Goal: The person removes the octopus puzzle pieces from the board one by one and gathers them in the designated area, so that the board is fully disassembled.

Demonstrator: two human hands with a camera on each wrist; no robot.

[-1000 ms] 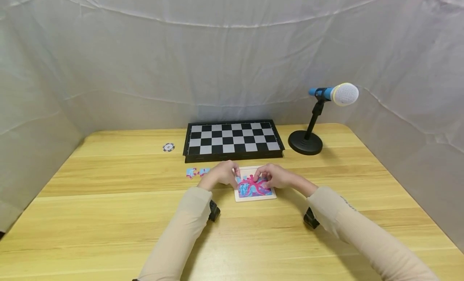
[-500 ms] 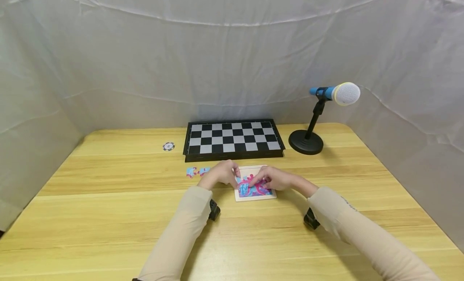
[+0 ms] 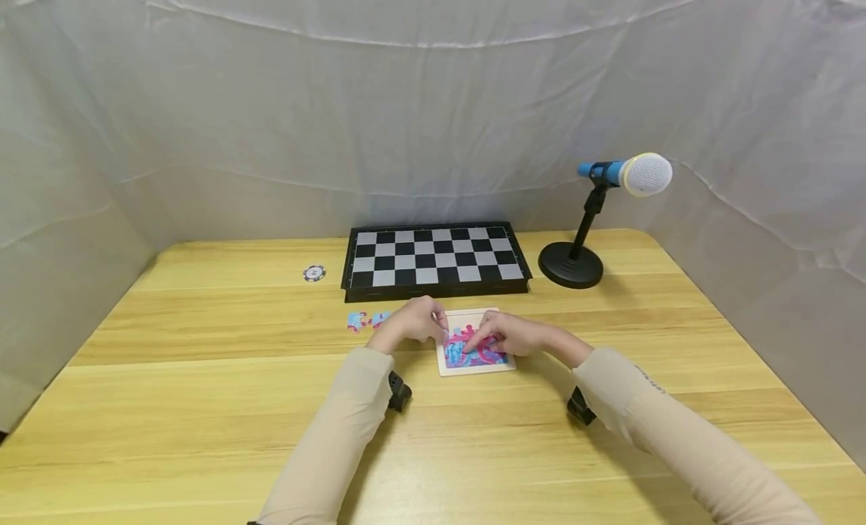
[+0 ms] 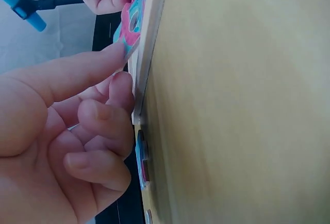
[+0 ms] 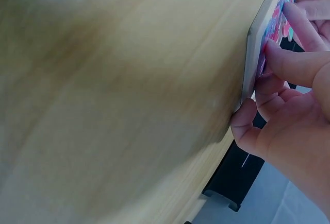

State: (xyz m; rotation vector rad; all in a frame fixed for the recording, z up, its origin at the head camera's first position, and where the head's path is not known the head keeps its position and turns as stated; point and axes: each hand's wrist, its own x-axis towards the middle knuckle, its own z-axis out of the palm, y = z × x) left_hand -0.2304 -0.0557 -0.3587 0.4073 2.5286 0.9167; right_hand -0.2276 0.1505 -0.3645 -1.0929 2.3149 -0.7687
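Note:
A jigsaw puzzle (image 3: 455,354) in pink, blue and purple lies in a pale wooden tray (image 3: 476,371), whose far strip is bare. At the tray's left side my left hand (image 3: 421,320) pinches a puzzle piece (image 4: 128,47) between thumb and index finger, the piece tilted up at its edge. Its other fingers are curled loosely. My right hand (image 3: 519,334) lies over the right part of the puzzle, index finger stretched out onto the middle pieces. In the right wrist view its thumb (image 5: 281,59) touches the puzzle near the tray's edge.
Two loose puzzle pieces (image 3: 356,322) lie left of the tray, partly behind the left hand. Behind it sits a black-framed checkered board (image 3: 433,258). A microphone (image 3: 643,175) on a black stand (image 3: 570,265) is at the back right, a poker chip (image 3: 314,273) back left.
My right index finger has moved left and inward from the puzzle's far right part to its middle. My left thumb has shifted slightly away from me along the tray's left side.

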